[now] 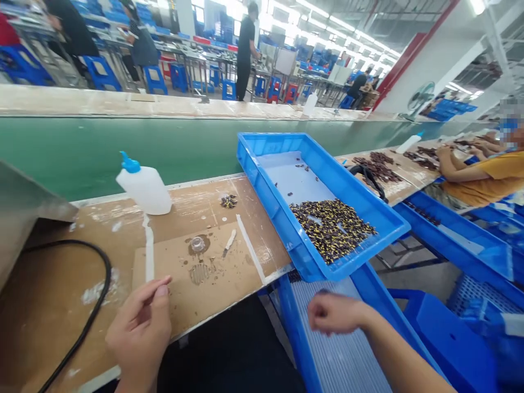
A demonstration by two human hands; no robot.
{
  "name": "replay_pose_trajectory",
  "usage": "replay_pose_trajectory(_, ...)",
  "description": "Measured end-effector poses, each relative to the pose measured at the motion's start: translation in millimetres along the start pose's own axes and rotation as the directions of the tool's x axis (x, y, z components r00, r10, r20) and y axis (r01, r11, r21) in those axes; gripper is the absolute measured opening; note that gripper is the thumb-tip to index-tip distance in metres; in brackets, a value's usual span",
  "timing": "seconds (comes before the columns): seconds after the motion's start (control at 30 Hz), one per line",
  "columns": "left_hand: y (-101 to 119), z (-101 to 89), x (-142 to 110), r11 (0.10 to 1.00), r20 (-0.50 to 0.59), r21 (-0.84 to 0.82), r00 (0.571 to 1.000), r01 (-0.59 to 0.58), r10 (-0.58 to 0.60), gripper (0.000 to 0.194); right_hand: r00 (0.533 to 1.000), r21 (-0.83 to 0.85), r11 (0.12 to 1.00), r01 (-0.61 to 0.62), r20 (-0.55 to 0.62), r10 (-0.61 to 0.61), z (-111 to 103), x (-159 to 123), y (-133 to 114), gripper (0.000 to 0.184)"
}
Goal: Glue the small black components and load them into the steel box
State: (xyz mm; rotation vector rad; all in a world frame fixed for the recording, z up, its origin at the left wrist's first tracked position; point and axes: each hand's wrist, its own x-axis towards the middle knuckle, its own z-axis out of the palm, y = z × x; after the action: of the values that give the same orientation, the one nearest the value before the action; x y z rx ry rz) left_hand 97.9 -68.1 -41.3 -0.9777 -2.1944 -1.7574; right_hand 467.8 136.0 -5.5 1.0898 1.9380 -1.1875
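My left hand [141, 330] rests at the front edge of the brown work board [213, 284], its fingers curled in loosely with nothing visible in them. My right hand [333, 313] hovers over a lower blue tray [327, 355], fingers bunched together and smeared by motion. Just beyond it a tilted blue tray [266, 147] holds a heap of several small black-and-yellow parts [331, 225]. On the board lie a small clear cap [197, 243], a white-handled tool [230, 242] and a little pile of parts [228, 201].
A white squeeze bottle with a blue cap [144, 185] stands at the back left. A black cable [88, 311] loops across the bench on the left. A green conveyor belt [82, 150] runs behind. Another person in a yellow shirt [487, 174] works at the right.
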Motion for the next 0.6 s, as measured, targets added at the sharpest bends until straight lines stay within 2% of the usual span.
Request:
replay_pose_trajectory(0.03,0,-2.4,-1,1.000,0.000,-0.018,1.000,-0.013,0.013,0.014,0.985,0.047,0.988,0.144,0.085,-0.147,12,2,-18,0.010)
replay_pose_trajectory(0.07,1,-5.8,-2,0.999,-0.007,-0.035,0.999,-0.032,0.032,0.012,0.927,0.136,0.933,0.334,0.132,-0.352,21,5,-38,0.022)
replay_pose_trajectory(0.1,4,-10.6,-4,0.996,-0.018,-0.036,0.997,-0.076,0.075,0.013,0.842,0.227,0.841,0.492,0.121,-0.526,26,10,-60,0.033)
replay_pose_trajectory(0.13,7,-17.0,-6,0.992,-0.024,-0.029,0.992,-0.126,0.125,0.015,0.755,0.288,0.733,0.616,0.051,-0.654,26,17,-82,0.041)
replay_pose_trajectory(0.17,10,-25.2,-9,0.983,-0.027,-0.011,0.983,-0.183,0.183,0.018,0.685,0.297,0.643,0.707,-0.060,-0.726,21,26,-106,0.044)
replay_pose_trajectory(0.2,13,-35.2,-12,0.969,-0.027,0.016,0.968,-0.247,0.248,0.021,0.646,0.238,0.603,0.761,-0.197,-0.738,10,37,-129,0.044)
replay_pose_trajectory(0.23,15,-47.0,-15,0.948,-0.024,0.048,0.949,-0.314,0.315,0.024,0.616,0.119,0.617,0.778,-0.341,-0.710,-6,49,-151,0.040)
replay_pose_trajectory(0.27,17,-60.6,-19,0.922,-0.012,0.087,0.925,-0.376,0.379,0.028,0.577,-0.058,0.694,0.717,-0.508,-0.639,-25,63,-173,0.033)
replay_pose_trajectory(0.3,19,-75.5,-24,0.894,-0.001,0.135,0.902,-0.428,0.432,0.031,0.515,-0.238,0.804,0.545,-0.662,-0.545,-46,77,-194,0.028)
replay_pose_trajectory(0.33,19,-91.4,-29,0.866,0.005,0.183,0.881,-0.465,0.472,0.033,0.474,-0.288,0.842,0.456,-0.722,-0.504,-67,92,-212,0.026)
replay_pose_trajectory(0.4,20,-124.3,-44,0.837,0.002,0.274,0.870,-0.474,0.493,0.036,0.442,-0.331,0.877,0.349,-0.767,-0.465,-104,119,-240,0.026)
replay_pose_trajectory(0.47,20,-155.8,-62,0.831,-0.036,0.370,0.888,-0.415,0.459,0.037,0.450,-0.364,0.896,0.255,-0.776,-0.443,-126,138,-257,0.021)
replay_pose_trajectory(0.5,20,-170.2,-72,0.828,-0.071,0.415,0.894,-0.378,0.443,0.037,0.469,-0.386,0.894,0.227,-0.762,-0.447,-130,143,-262,0.017)
replay_pose_trajectory(0.57,21,-195.7,-89,0.809,-0.158,0.504,0.889,-0.303,0.431,0.037,0.510,-0.434,0.880,0.195,-0.721,-0.469,-129,148,-267,0.013)
replay_pose_trajectory(0.6,21,-207.4,-96,0.796,-0.207,0.542,0.876,-0.267,0.435,0.037,0.510,-0.466,0.863,0.197,-0.703,-0.496,-126,149,-269,0.022)
